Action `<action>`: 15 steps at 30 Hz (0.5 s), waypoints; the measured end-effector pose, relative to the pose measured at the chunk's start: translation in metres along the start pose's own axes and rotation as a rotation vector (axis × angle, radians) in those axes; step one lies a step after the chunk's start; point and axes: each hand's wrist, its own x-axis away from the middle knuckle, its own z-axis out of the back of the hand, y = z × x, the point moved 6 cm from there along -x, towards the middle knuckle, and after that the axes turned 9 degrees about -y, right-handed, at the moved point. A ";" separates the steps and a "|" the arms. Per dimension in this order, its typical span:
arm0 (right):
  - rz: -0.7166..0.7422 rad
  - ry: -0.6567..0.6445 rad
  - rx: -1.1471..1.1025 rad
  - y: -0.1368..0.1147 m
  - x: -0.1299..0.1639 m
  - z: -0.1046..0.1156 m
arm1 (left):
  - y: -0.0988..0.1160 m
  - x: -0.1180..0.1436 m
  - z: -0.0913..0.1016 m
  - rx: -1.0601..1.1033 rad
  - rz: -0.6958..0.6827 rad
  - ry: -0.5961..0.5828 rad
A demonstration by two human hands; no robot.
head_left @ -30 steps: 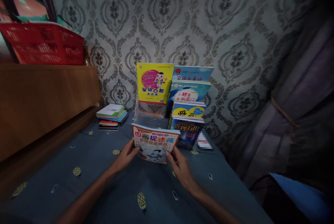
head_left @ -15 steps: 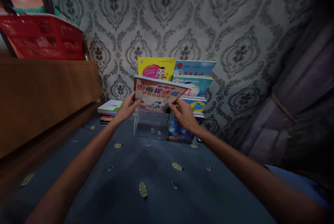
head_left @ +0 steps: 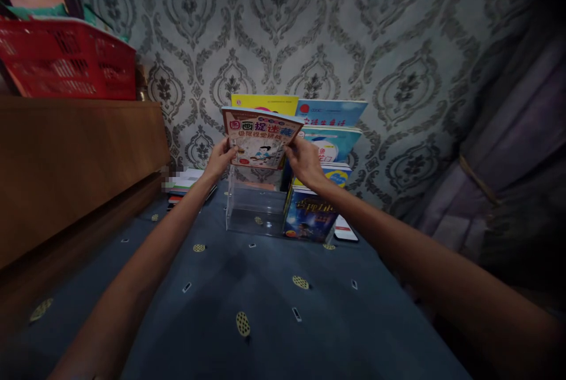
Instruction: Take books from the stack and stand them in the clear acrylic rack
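A brown-and-white picture book (head_left: 260, 143) with colourful lettering is held up between my two hands, tilted back. My left hand (head_left: 220, 160) grips its left edge, thumb in front. At the right edge, my right hand (head_left: 306, 161) pinches the cover. The book is over the left side of a clear acrylic stand (head_left: 256, 220) and hides much of a yellow book (head_left: 265, 102) behind it. On the stand's right side, a blue book (head_left: 331, 110), a teal book (head_left: 338, 141) and a dark blue book (head_left: 309, 215) rise in tiers, partly covered by my right hand and forearm.
Left of the stand lies a low pile of books (head_left: 188, 178). A phone (head_left: 345, 229) rests to its right on the dark patterned cloth (head_left: 212, 309). A red basket (head_left: 88, 64) stands on a wooden cabinet (head_left: 79, 161); a curtain (head_left: 499, 150) hangs at right.
Both hands have raised the picture book slightly and moved it left and back, so its cover faces me more squarely. More of the dark blue book and the phone now shows.
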 end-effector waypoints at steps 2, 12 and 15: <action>0.010 0.003 0.019 0.000 -0.001 0.003 | -0.003 -0.002 0.001 0.002 0.018 0.007; -0.035 -0.043 0.093 0.009 -0.005 -0.007 | -0.034 -0.001 -0.004 0.060 0.138 0.052; -0.059 -0.103 0.112 0.012 -0.007 -0.015 | -0.041 0.002 -0.004 0.051 0.130 0.051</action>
